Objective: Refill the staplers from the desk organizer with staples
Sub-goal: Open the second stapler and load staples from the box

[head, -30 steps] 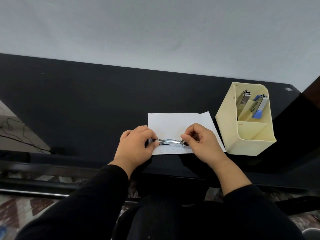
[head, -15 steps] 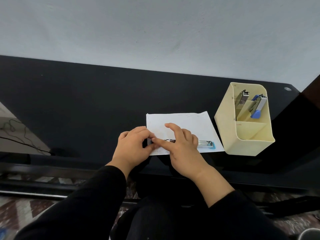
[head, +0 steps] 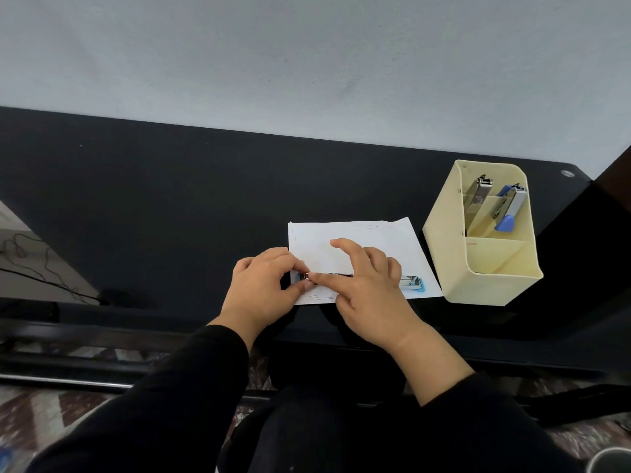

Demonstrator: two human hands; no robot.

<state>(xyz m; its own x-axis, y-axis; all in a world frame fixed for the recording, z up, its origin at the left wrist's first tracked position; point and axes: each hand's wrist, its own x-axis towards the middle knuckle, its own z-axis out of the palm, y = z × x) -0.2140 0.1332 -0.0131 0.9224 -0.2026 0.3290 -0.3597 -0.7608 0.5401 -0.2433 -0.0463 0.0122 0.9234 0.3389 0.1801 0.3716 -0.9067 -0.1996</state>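
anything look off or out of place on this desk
Nothing stands out. The stapler lies opened flat on the paper sheet, which fits refilling, and the desk organizer stands upright to its right with nothing spilled.

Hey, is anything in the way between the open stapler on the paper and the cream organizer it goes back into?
Nothing visible. The open stapler lies on the paper, its left end pinched by the left hand, the right hand pressing on it. Only bare paper and desk lie between its blue end and the organizer.
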